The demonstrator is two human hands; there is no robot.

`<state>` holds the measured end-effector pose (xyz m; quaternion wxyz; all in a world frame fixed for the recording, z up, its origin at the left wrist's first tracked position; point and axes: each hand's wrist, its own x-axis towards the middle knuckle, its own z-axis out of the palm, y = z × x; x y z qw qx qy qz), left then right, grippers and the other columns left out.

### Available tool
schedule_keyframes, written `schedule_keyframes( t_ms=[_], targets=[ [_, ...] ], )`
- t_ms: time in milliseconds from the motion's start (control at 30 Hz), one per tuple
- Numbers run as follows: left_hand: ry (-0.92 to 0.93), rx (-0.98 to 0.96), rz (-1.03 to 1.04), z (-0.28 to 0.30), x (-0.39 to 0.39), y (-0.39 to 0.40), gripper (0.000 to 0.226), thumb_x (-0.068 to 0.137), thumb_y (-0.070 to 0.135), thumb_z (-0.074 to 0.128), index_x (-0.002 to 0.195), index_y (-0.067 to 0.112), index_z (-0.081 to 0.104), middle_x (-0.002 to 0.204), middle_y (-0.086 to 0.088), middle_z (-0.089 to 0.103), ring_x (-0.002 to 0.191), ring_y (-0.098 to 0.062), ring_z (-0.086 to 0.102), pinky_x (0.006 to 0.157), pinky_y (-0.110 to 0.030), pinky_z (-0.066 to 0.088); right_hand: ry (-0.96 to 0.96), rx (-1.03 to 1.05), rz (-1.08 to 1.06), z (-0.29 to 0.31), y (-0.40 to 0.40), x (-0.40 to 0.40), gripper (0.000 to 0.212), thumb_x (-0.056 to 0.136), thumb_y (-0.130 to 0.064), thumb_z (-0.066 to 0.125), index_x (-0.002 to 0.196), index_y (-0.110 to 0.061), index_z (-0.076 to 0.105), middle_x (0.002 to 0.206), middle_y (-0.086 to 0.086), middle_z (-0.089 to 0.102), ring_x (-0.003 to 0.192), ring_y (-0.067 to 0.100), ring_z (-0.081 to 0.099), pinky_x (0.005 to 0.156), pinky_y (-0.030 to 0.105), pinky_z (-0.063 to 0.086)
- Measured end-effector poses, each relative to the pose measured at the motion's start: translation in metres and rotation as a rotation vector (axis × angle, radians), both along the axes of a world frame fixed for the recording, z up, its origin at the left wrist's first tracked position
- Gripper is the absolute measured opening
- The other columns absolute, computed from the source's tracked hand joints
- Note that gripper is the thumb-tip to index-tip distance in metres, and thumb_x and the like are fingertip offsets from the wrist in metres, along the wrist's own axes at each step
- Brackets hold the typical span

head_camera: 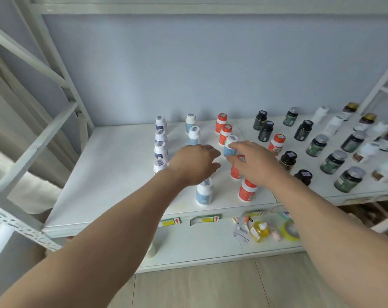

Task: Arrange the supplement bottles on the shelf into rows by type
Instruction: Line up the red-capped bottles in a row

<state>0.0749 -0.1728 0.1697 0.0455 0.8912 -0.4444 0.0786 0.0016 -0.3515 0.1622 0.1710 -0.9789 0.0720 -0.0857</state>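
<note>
- I am looking down on the shelf (113, 174), where the far-left column of purple-labelled white bottles (160, 150) is standing in a neat line running back to the wall.
- I am bringing my left hand (194, 164) in over the blue column; its fingers are curling loosely, and I cannot tell whether that grip is closing on anything beneath the palm.
- The front blue-labelled bottle (204, 192) is standing just below that hand, near the shelf's front edge.
- I am pinching a stray blue-labelled bottle (230, 146) with my right hand (254, 162), thumb and forefinger curling round it where it is sitting inside the orange row (224, 130).
- I judge the step in hand to be pulling this stray out; the next move is calling for a lift clear of the neighbouring orange caps, then a shift left into the blue column.
- Open room is lying on the bare left part of the shelf; to the right, the dark bottles (265, 130) and green-labelled bottles (333, 162) are crowding close.
</note>
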Motion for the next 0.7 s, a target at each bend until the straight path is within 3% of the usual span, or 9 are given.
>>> schedule_keyframes(
  t_ms=[133, 333, 567, 700],
  targets=[
    [0.127, -0.026, -0.051, -0.026, -0.039, -0.012, 0.043, 0.099, 0.044, 0.044, 0.135, 0.022, 0.053, 0.134, 0.004, 0.058, 0.119, -0.022, 0.055, 0.088, -0.034, 0.049, -0.014, 0.056, -0.02, -0.016, -0.024, -0.044, 0.045, 0.094, -0.047, 0.05, 0.135, -0.028, 0.051, 0.133, -0.006, 0.056, 0.121, 0.018, 0.05, 0.096, 0.033, 0.042],
    [0.289, 0.032, 0.043, -0.087, -0.085, -0.042, 0.044, 0.097, 0.043, 0.046, 0.128, 0.013, 0.056, 0.124, -0.004, 0.061, 0.112, -0.027, 0.058, 0.088, -0.037, 0.05, 0.094, 0.087, -0.029, -0.054, -0.06, -0.088, 0.05, 0.091, -0.051, 0.053, 0.134, -0.025, 0.051, 0.134, -0.006, 0.055, 0.122, 0.017, 0.049, 0.095, 0.034, 0.043],
    [0.274, 0.085, 0.196, -0.143, -0.09, -0.09, 0.062, 0.091, 0.051, 0.055, 0.136, 0.011, 0.044, 0.139, -0.006, 0.047, 0.128, -0.024, 0.042, 0.102, -0.036, 0.04, 0.284, 0.004, 0.067, -0.121, -0.101, -0.084, 0.07, 0.087, -0.055, 0.058, 0.145, -0.021, 0.037, 0.153, -0.003, 0.033, 0.138, 0.018, 0.033, 0.108, 0.032, 0.03],
    [0.249, 0.103, 0.273, -0.167, -0.089, -0.1, 0.067, 0.087, 0.05, 0.061, 0.138, 0.011, 0.041, 0.143, -0.002, 0.039, 0.131, -0.021, 0.037, 0.102, -0.034, 0.038, 0.285, -0.092, 0.069, -0.149, -0.11, -0.078, 0.07, 0.085, -0.058, 0.058, 0.142, -0.022, 0.041, 0.152, -0.003, 0.032, 0.136, 0.021, 0.032, 0.105, 0.035, 0.03]
  ],
)
